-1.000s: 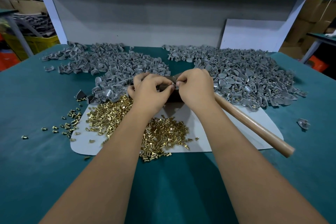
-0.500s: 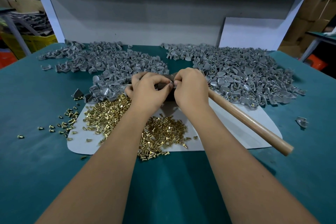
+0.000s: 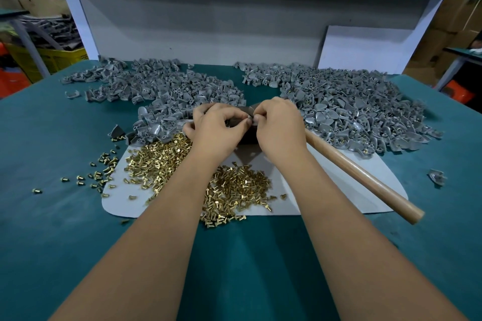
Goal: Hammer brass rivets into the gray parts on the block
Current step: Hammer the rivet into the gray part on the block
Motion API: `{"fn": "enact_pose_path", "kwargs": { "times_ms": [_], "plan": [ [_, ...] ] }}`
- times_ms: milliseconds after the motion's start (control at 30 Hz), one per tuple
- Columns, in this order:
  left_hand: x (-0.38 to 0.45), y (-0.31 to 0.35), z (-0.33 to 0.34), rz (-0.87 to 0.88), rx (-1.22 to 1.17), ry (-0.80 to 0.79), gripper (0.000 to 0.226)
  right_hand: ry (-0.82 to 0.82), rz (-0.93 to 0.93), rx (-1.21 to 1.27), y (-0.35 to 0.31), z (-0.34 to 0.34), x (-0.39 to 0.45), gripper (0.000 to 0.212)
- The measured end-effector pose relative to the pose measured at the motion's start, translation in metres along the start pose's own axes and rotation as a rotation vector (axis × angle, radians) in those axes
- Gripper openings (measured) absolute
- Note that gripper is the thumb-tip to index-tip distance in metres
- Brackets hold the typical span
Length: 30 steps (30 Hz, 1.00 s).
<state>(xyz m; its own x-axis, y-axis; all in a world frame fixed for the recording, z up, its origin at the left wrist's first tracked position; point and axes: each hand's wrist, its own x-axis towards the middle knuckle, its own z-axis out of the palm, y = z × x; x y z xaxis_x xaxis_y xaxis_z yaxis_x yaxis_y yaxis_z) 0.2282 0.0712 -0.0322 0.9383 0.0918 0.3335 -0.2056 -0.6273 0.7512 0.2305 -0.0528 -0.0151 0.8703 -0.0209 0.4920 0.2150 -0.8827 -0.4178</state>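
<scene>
Grip, left hand (image 3: 216,128): fingers curled, thumb and forefinger pinched together on a small gray part (image 3: 249,120) over the block; what else they hold, if anything, is too small to tell.
Grip, right hand (image 3: 280,128): fingers curled, thumb and fingertips pinching at the same small spot from the other side, the two hands touching at the tips. A rivet may be between them, but it cannot be made out.
Block (image 3: 247,135): dark, mostly hidden under both hands, standing on a pale mat (image 3: 336,190).
Hammer (image 3: 362,177): its wooden handle runs out from under the right wrist toward the right edge of the mat; the head is hidden. The hand does not look closed around it, though the wrist covers that end.
Brass rivets (image 3: 234,190): two loose heaps on the mat, just near side of the hands, with strays scattered onto the desk (image 3: 52,242) to the left.
Gray parts: one heap (image 3: 161,96) behind the left hand, a larger heap (image 3: 360,109) behind and to the right, where brass shows in some pieces.
Likely step: seating a rivet in the part before any blow.
Risks: a rivet set crooked would bend or skip away under the hammer; fingers kept this close to the block could be struck; a forearm brushing the heaps would spill more rivets across the desk.
</scene>
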Motion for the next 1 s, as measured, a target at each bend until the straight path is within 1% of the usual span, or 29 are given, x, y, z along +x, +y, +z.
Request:
{"fn": "enact_pose_path", "kwargs": {
  "times_ms": [67,133,200,233,300,367,433,467,500,533,567,633,700,767,800,900,1000],
  "plan": [
    [0.000,0.000,0.000,-0.010,-0.004,-0.001,0.007,0.003,0.042,0.104,-0.001,-0.009,0.001,0.024],
    [0.000,0.001,0.000,-0.023,-0.022,-0.012,0.010,0.064,0.102,0.186,0.000,-0.020,0.001,0.029],
    [0.000,0.000,0.001,-0.030,-0.039,-0.028,0.015,0.100,0.192,0.207,0.003,-0.030,0.001,0.030],
    [0.000,0.000,0.000,-0.031,-0.042,-0.032,0.016,0.089,0.242,0.165,0.006,-0.036,0.002,0.029],
    [0.001,-0.001,0.000,-0.031,-0.044,-0.034,0.017,-0.003,0.305,-0.021,0.014,-0.050,0.003,0.020],
    [0.002,-0.002,0.001,-0.027,-0.039,-0.032,0.017,-0.177,0.353,-0.169,0.019,-0.062,0.000,0.025],
    [0.002,-0.003,0.003,-0.012,0.000,-0.008,0.015,-0.370,0.430,-0.157,0.025,-0.068,-0.006,0.026],
    [0.002,-0.003,0.004,-0.002,0.034,0.017,0.014,-0.431,0.477,-0.083,0.027,-0.068,-0.011,0.027],
    [0.002,-0.002,0.005,0.009,0.070,0.048,0.012,-0.448,0.514,0.021,0.029,-0.067,-0.016,0.028],
    [0.001,-0.001,0.007,0.019,0.103,0.078,0.010,-0.426,0.526,0.103,0.030,-0.064,-0.021,0.029],
    [0.001,-0.001,0.008,0.026,0.132,0.103,0.008,-0.385,0.511,0.123,0.031,-0.063,-0.024,0.031],
    [-0.001,0.000,0.010,0.039,0.176,0.146,0.007,-0.260,0.441,-0.006,0.032,-0.062,-0.029,0.031],
    [-0.002,0.000,0.012,0.058,0.213,0.187,0.006,-0.094,0.380,-0.159,0.032,-0.066,-0.031,0.027],
    [-0.002,0.000,0.014,0.071,0.246,0.219,0.006,0.019,0.316,-0.214,0.031,-0.075,-0.031,0.014],
    [-0.002,-0.001,0.014,0.072,0.258,0.231,0.007,0.053,0.273,-0.228,0.030,-0.080,-0.032,0.014],
    [-0.001,-0.001,0.015,0.044,0.220,0.242,0.006,0.097,0.162,-0.317,0.022,-0.089,-0.039,0.037],
    [0.000,-0.001,0.016,0.006,0.138,0.247,0.007,0.153,0.115,-0.374,0.014,-0.087,-0.041,0.042]
  ]
}}
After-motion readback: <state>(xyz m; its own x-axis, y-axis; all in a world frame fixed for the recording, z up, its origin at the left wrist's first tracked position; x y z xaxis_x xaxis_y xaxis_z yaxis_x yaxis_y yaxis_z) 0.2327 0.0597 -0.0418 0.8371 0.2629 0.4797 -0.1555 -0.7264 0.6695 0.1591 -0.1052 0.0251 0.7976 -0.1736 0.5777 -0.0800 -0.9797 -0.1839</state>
